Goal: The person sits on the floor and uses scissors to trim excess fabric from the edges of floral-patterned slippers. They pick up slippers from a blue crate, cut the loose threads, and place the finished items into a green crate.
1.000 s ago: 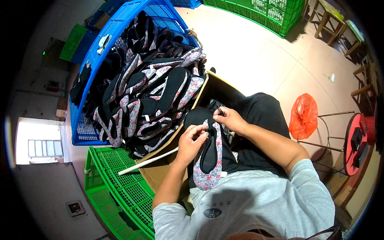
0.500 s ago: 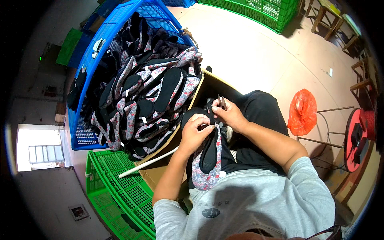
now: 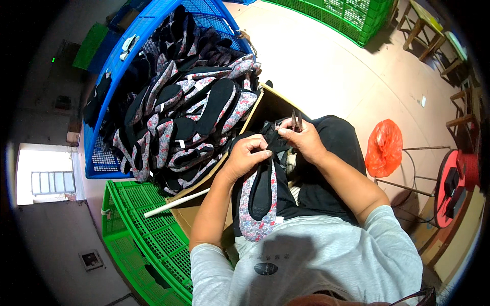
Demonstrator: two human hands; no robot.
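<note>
A slipper [image 3: 258, 230] in floral print with a black lining lies over my lap, its rounded floral end toward my shirt. My left hand [image 3: 247, 157] is closed on the slipper, thumb and forefinger pinching its black far part. Small pointed snips [image 3: 297, 121] stick up out of my right hand [image 3: 306, 142], which is closed round them. The fingertips of that hand also meet the bunched black cloth at the slipper's far end. What exactly they pinch there is too small to make out.
A blue crate [image 3: 109, 71] heaped with similar floral slippers [image 3: 217, 109] stands at the left, above green crates [image 3: 148, 229]. Beside my knee is an open cardboard box [image 3: 265, 99], with a white rod [image 3: 176, 203] near it. A red plastic bag [image 3: 385, 148] hangs by a round-topped stool [image 3: 449, 188].
My right hand has shifted slightly to the right, away from my left hand, and the snips now point more upright. Black cloth shows bunched between the hands. The whole view has shifted a little.
</note>
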